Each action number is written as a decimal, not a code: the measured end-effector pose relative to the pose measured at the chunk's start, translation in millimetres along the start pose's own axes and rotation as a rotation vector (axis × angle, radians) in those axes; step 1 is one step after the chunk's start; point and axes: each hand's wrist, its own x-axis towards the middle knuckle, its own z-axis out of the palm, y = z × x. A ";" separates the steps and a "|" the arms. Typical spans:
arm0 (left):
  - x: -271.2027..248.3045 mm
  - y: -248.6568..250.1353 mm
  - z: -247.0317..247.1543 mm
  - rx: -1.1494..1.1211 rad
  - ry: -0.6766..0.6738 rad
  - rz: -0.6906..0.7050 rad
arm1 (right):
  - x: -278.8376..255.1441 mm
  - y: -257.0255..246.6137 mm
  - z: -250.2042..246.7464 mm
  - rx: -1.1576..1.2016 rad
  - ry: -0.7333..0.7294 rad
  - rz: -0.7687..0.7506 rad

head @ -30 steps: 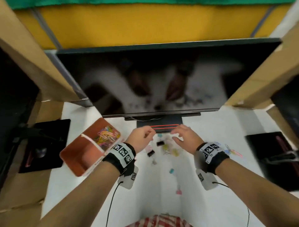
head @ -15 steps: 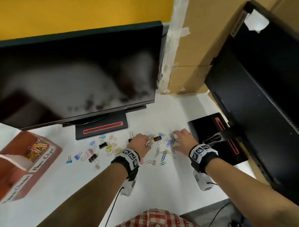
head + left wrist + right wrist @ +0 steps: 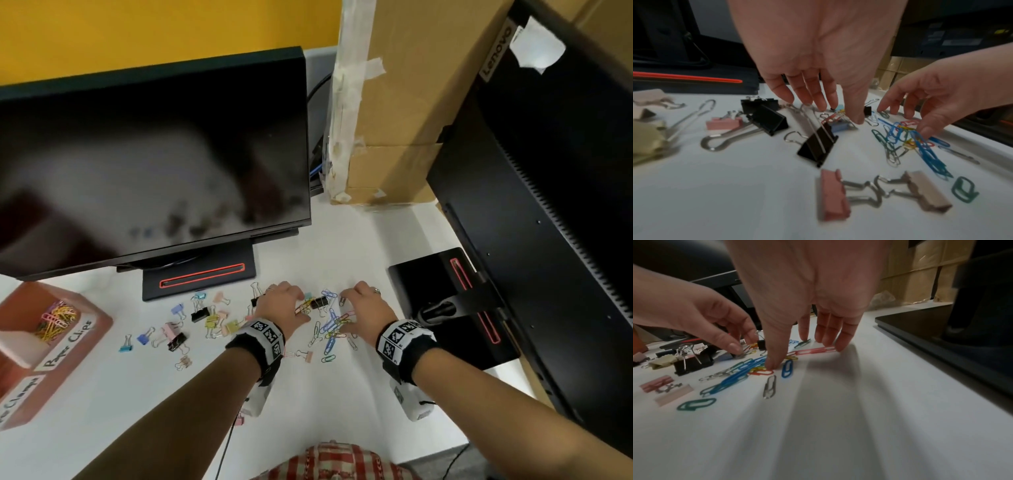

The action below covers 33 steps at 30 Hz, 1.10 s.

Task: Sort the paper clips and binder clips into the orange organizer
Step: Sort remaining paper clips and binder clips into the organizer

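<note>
The orange organizer [image 3: 89,329] stands at the far left; its labelled back compartment holds coloured paper clips [image 3: 56,319]. Binder clips [image 3: 200,313] in black, pink, blue and yellow lie scattered on the white table before the monitor base. A tangle of loose paper clips [image 3: 333,328] lies between my hands. My left hand [image 3: 305,306] reaches down with fairly straight fingers, its thumb and fingertips [image 3: 821,106] touching a few small clips beside a black binder clip [image 3: 818,146]. My right hand [image 3: 344,311] spans the paper clips [image 3: 740,373], thumb pressing them and fingertips [image 3: 838,348] on red clips.
A dark monitor [image 3: 154,154] on a black base [image 3: 202,274] stands behind the clips. A second monitor [image 3: 548,205] and its base [image 3: 442,294] crowd the right side. A cardboard box [image 3: 394,120] stands at the back. The table's front edge [image 3: 435,448] runs near my right forearm.
The head view has swung right. Both hands moved from the binder clips in front of the monitor base to the paper clip tangle, and now touch it from both sides.
</note>
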 end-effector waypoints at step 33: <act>-130.0 -215.6 -125.9 -0.669 0.530 -0.381 | 27.2 -250.0 -17.2 0.071 0.132 -0.621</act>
